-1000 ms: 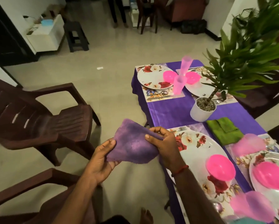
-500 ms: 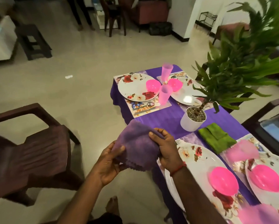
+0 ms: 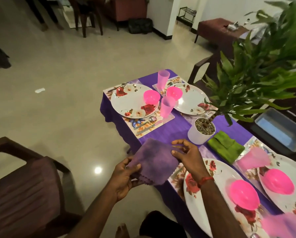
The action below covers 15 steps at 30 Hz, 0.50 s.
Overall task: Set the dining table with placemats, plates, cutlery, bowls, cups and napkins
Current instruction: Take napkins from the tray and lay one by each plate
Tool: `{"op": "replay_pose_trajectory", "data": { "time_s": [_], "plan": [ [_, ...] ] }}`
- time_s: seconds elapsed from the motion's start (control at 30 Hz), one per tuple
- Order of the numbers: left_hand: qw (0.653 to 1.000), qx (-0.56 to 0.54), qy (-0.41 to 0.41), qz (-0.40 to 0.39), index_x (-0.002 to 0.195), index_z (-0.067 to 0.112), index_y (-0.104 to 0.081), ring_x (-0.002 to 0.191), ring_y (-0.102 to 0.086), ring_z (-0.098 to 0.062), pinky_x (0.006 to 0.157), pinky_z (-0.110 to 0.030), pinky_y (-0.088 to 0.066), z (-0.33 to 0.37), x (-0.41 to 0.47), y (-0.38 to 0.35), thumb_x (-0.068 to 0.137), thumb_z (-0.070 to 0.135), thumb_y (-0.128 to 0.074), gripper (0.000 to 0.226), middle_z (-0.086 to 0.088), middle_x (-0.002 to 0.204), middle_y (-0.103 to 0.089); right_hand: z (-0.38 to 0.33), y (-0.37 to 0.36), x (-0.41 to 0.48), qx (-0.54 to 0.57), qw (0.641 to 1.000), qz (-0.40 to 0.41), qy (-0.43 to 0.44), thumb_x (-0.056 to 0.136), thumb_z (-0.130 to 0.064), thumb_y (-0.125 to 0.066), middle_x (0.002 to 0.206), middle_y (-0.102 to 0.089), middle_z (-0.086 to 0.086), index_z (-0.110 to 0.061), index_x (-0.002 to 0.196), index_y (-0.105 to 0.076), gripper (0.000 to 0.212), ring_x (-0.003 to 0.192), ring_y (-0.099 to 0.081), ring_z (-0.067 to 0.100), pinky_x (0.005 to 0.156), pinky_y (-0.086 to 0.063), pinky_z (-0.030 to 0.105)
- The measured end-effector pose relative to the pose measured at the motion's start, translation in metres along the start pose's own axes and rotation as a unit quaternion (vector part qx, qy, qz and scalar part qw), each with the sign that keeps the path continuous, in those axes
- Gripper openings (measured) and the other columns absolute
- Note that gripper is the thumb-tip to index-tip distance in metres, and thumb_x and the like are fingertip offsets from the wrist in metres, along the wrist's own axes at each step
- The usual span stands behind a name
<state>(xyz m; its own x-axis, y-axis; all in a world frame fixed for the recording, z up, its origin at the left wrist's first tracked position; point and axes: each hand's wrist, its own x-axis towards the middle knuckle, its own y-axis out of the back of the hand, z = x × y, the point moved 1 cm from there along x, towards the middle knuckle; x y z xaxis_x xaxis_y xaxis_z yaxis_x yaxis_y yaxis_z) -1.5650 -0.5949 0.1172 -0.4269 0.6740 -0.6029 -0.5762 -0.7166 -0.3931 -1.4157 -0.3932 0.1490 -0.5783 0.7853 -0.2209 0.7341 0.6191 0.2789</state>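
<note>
Purple napkin [image 3: 152, 162] held diamond-wise, far corner pointing away.

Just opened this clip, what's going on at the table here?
A person holds a purple napkin over the near corner of the dining table. The left hand grips its near edge. The right hand is at its far edge, though its grip there is unclear. Floral plates, pink bowls and cups are already out, and a green napkin lies by the white plant pot.
</note>
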Motion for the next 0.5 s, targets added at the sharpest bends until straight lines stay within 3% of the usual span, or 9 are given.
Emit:
{"op": "replay_pose_trajectory", "data": {
  "time_s": [0.13, 0.27, 0.4, 0.5],
  "plan": [
    [1.000, 0.019, 0.014, -0.015, 0.127, 0.011, -0.063, 0.103, -0.073, -0.039, 0.086, -0.058, -0.059, 0.017, 0.027, -0.009, 0.088, 0.007, -0.073, 0.040, -0.015, 0.114, -0.075, -0.004, 0.011, 0.023, -0.059, 0.998, 0.015, 0.028, 0.081, 0.004, -0.076, 0.092, -0.076, -0.014, -0.026, 0.091, -0.074, 0.032, 0.089, -0.069, 0.006, 0.079, -0.054, 0.027],
    [0.998, 0.042, 0.027, -0.032, 0.126, 0.009, -0.063, 0.105, -0.072, -0.040, 0.087, -0.059, -0.059, 0.037, 0.066, -0.021, 0.092, 0.004, -0.069, 0.035, -0.017, 0.114, -0.074, -0.001, 0.019, 0.059, -0.119, 0.991, 0.036, 0.040, 0.080, 0.008, -0.075, 0.089, -0.074, -0.013, -0.030, 0.088, -0.072, 0.039, 0.086, -0.069, 0.010, 0.069, -0.054, 0.018],
    [0.996, 0.070, 0.050, -0.011, 0.124, 0.008, -0.064, 0.103, -0.073, -0.038, 0.084, -0.058, -0.060, 0.055, 0.108, -0.027, 0.090, 0.006, -0.072, 0.036, -0.016, 0.113, -0.075, 0.015, 0.010, 0.102, -0.231, 0.970, 0.048, 0.066, 0.074, 0.007, -0.071, 0.090, -0.073, -0.011, -0.028, 0.091, -0.073, 0.038, 0.083, -0.069, 0.010, 0.075, -0.059, 0.033],
    [0.994, 0.094, 0.063, 0.007, 0.121, 0.010, -0.066, 0.101, -0.074, -0.038, 0.081, -0.058, -0.061, 0.064, 0.140, -0.028, 0.090, 0.004, -0.072, 0.032, -0.015, 0.111, -0.076, 0.030, -0.001, 0.130, -0.294, 0.952, 0.043, 0.077, 0.073, -0.001, -0.066, 0.098, -0.073, 0.000, -0.023, 0.095, -0.073, 0.032, 0.092, -0.068, 0.024, 0.082, -0.054, 0.038]
  ]
}}
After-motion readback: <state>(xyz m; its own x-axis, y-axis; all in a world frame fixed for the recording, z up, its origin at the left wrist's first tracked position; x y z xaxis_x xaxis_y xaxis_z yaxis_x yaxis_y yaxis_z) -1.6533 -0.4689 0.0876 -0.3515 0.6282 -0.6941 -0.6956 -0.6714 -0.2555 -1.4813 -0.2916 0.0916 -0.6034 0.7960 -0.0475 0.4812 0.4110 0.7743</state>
